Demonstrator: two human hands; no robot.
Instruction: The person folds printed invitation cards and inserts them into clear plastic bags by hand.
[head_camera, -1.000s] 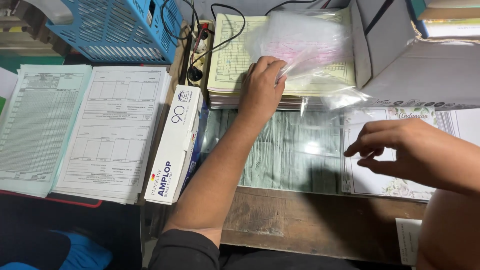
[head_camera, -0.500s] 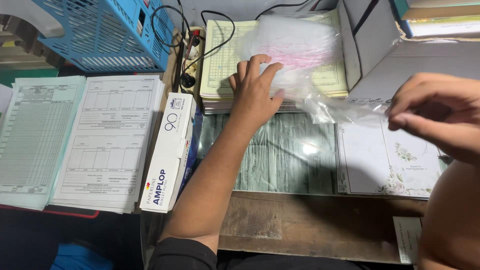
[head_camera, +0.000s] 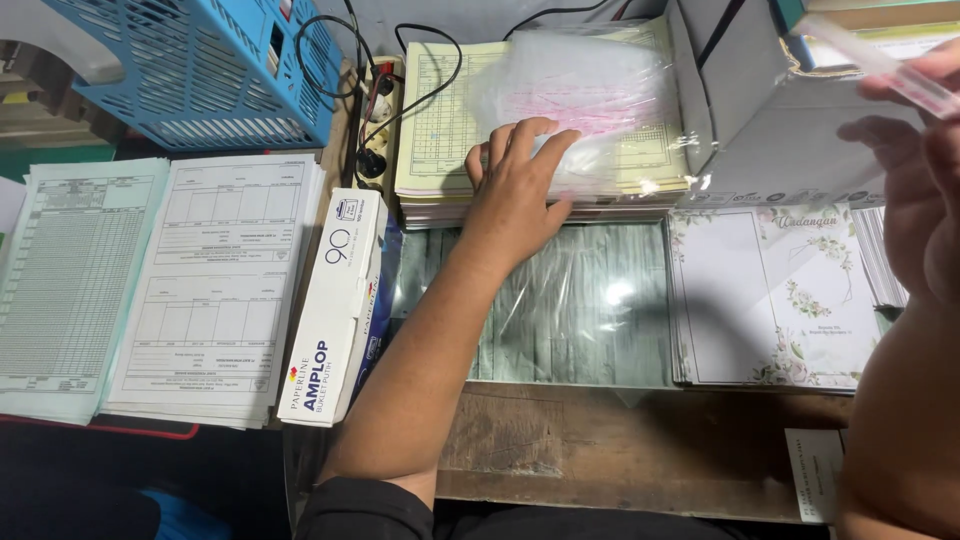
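The left hand (head_camera: 515, 190) lies flat, fingers (head_camera: 545, 150) spread, on a pile of clear plastic sleeves (head_camera: 575, 95) that rests on a stack of yellow forms (head_camera: 440, 130) at the tabletop's (head_camera: 560, 440) far edge. The right hand (head_camera: 915, 200) is raised at the right edge, pinching a clear plastic strip (head_camera: 880, 65). Floral cards (head_camera: 770, 295) lie near it. A white envelope box (head_camera: 335, 310) sits beside the left forearm, with printed sheets (head_camera: 200, 285) further left and a blue basket (head_camera: 200, 70) at the far left corner.

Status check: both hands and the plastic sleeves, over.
Left hand flat on clear sleeve stack. Right hand raised, one clear sleeve pinched. Floral cards below, nothing blocking.
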